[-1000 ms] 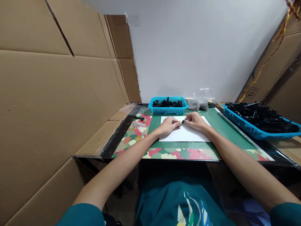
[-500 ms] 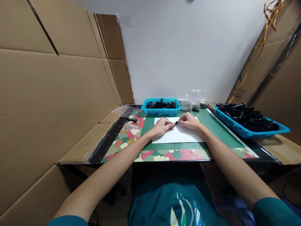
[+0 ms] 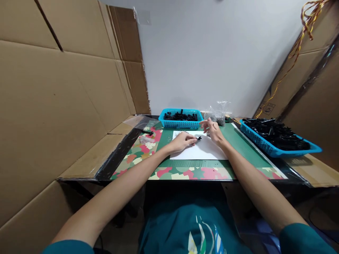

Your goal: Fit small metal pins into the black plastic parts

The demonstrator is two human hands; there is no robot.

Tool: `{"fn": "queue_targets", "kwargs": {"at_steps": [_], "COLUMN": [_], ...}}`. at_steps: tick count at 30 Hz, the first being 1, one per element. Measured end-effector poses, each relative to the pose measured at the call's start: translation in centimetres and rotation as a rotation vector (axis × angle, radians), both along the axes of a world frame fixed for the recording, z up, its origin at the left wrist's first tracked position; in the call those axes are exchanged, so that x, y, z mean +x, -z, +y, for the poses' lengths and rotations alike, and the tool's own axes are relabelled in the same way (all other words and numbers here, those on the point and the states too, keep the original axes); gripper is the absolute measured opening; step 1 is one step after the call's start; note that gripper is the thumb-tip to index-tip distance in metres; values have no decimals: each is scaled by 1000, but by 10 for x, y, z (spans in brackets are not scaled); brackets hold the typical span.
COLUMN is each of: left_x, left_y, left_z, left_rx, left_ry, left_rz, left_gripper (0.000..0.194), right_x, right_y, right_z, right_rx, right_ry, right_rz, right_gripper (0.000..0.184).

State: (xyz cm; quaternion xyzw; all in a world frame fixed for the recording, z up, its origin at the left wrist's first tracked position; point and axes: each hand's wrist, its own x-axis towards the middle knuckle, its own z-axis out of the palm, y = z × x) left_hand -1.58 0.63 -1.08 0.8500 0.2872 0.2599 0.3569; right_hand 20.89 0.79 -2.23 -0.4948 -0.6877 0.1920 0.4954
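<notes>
Right hand (image 3: pixel 214 132) has moved off the black piece (image 3: pixel 199 138) (left hand (image 3: pixel 182 141) pinches on).

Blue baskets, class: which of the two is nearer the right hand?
The back basket: its right end is close to the right hand, while the other basket sits farther off, at the far right.

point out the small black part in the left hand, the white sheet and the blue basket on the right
small black part (image 3: pixel 199 138): head view, on its exposed end
white sheet (image 3: pixel 201 152): head view, on its bare near portion
blue basket on the right (image 3: pixel 257 139): head view, on its side wall
</notes>
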Motion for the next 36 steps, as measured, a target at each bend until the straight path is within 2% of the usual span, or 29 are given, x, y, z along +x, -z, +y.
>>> {"fn": "queue_targets", "kwargs": {"at_steps": [2, 6, 10, 14, 28, 36], "left_x": [0, 0, 0, 0, 2, 1], "left_y": [0, 1, 2, 5, 15, 14], "left_z": [-1, -1, 0, 3, 12, 10], "left_rx": [-7, -32, -13, -33, -72, -51], "left_ry": [3, -7, 29, 25, 32, 0], "left_rz": [10, 9, 5, 1, -46, -19], "left_gripper": [43, 43, 40, 40, 45, 37], "right_x": [-2, -3, -5, -6, -15, -15], "right_y": [-2, 1, 7, 12, 13, 14], "right_z": [-1, -3, -1, 3, 6, 5], "right_rx": [7, -81, -92, -113, -84, -93], "right_ry": [19, 53, 25, 5, 71, 76], "right_rz": [-34, -1, 78, 67, -33, -40], "right_gripper": [94, 92, 89, 87, 77, 72]}}
